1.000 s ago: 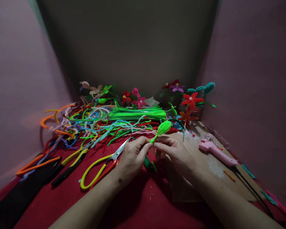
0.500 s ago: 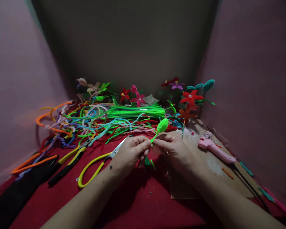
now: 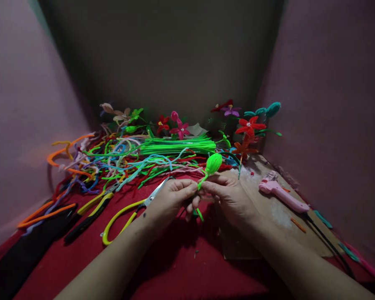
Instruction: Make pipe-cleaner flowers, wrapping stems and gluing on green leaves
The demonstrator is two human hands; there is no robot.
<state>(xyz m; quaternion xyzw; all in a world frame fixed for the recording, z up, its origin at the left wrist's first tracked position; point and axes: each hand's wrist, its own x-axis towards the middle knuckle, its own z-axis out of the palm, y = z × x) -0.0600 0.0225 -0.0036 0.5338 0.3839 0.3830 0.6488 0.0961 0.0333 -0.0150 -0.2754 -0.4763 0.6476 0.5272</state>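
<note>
A bright green pipe-cleaner bud (image 3: 213, 163) on a short twisted stem points up between my two hands. My left hand (image 3: 178, 195) pinches the lower stem between thumb and forefinger, its other fingers curled beneath. From the other side, my right hand (image 3: 229, 193) pinches the same stem just under the bud. Below the fingers a short green piece (image 3: 200, 215) shows; whether it joins the stem is hidden. Beside my left wrist lie yellow-handled scissors (image 3: 122, 216), their blades partly behind that hand.
Yellow-and-black pliers (image 3: 92, 212) lie at left. Tangled pipe cleaners (image 3: 143, 164) and a green bundle (image 3: 178, 146) spread across the back, with finished flowers (image 3: 249, 126) behind. A pink glue gun (image 3: 283, 193) with a black cord rests on cardboard (image 3: 265, 221) at right. Red cloth (image 3: 175, 271) covers the table.
The bud has turned slightly on its stem and now faces me more broadly. Both hands keep their pinch on the stem with small finger shifts.
</note>
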